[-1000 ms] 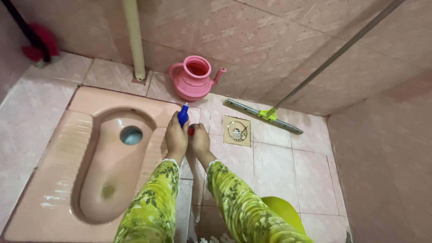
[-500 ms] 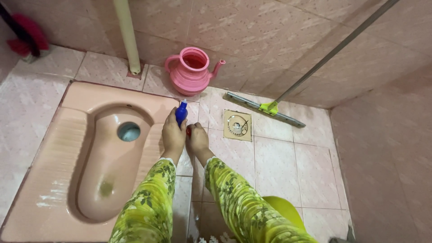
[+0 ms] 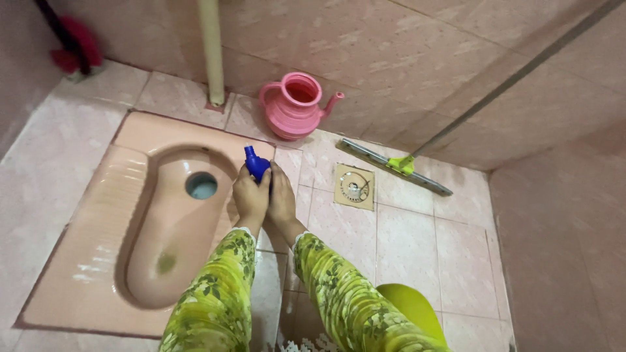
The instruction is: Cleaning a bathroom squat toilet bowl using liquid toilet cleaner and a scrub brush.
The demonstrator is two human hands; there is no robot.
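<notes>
Both hands have closed tighter since a second ago: the left hand and right hand now press together around the blue bottle, above the right rim of the pink squat toilet. Its long axis tilts up and away, nozzle toward the pink jug. The body and any cap are hidden by the hands.

Pale pink marbled tiles cover the floor and the walls of a small, evenly lit washroom. A pink squat toilet pan is set into the floor on the left, with a cream pipe rising up the wall behind it. A square drain grate lies just beside a floor squeegee whose long handle leans on the wall, and a pink spouted jug stands at the wall's foot.
</notes>
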